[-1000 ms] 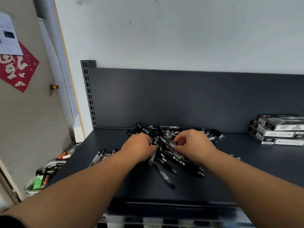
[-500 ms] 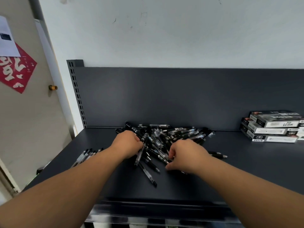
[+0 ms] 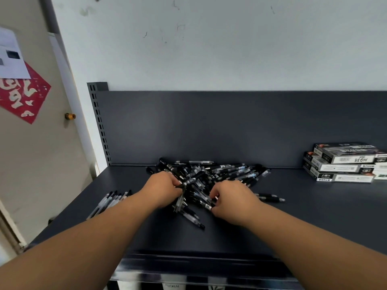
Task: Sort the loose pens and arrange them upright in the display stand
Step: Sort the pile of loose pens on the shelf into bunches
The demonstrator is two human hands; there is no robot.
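A tangled pile of black and clear pens [image 3: 222, 172] lies on the dark shelf [image 3: 314, 216] against its back panel. My left hand [image 3: 163, 189] sits at the pile's left edge, its fingers curled round a black pen [image 3: 189, 181] that sticks up to the right. At the pile's front, my right hand [image 3: 232, 200] pinches the end of another pen [image 3: 206, 205]. A small row of sorted pens [image 3: 111, 200] lies side by side at the left, partly behind my left forearm. No display stand is in view.
Three stacked pen boxes [image 3: 343, 164] sit at the right against the back panel. Two loose pens [image 3: 269, 197] lie right of my right hand. A door with a red paper [image 3: 23, 95] stands to the left. The shelf's front edge [image 3: 199, 260] runs below my arms.
The camera tilted up a little. My left hand has taken hold of a pen at the pile's left edge, and my right hand stays at the pile's front and now pinches a pen end.
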